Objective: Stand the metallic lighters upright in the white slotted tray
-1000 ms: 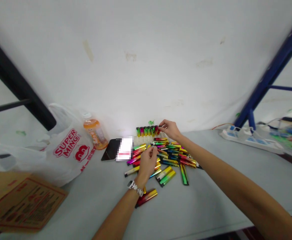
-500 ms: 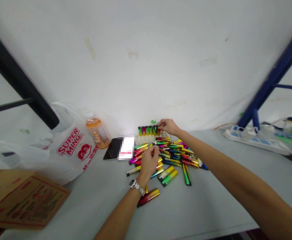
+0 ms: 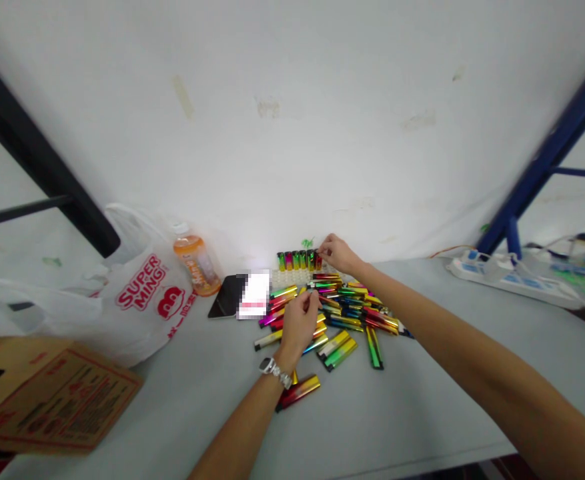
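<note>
Several shiny coloured lighters (image 3: pixel 295 261) stand upright in a row on a pale, holed tray (image 3: pixel 283 279) by the wall. At the right end of that row my right hand (image 3: pixel 338 253) has its fingertips pinched on a red lighter (image 3: pixel 318 261). My left hand (image 3: pixel 300 321), with a silver watch at the wrist, hovers over a loose pile of metallic lighters (image 3: pixel 352 307). Its thumb and fingers are pressed together; whatever lies between them is too small to make out. A red and gold lighter (image 3: pixel 299 391) lies nearest the front.
A black tablet (image 3: pixel 226 297), an orange bottle (image 3: pixel 197 263), a white plastic bag (image 3: pixel 147 307) and a cardboard box (image 3: pixel 57 393) are on the left of the grey table (image 3: pixel 397 413). A white power strip (image 3: pixel 515 280) lies on the right, near a blue metal post (image 3: pixel 547 147).
My right hand has risen very slightly from the red lighter at the row's end, fingertips still by its top. My left hand has stayed almost in place.
</note>
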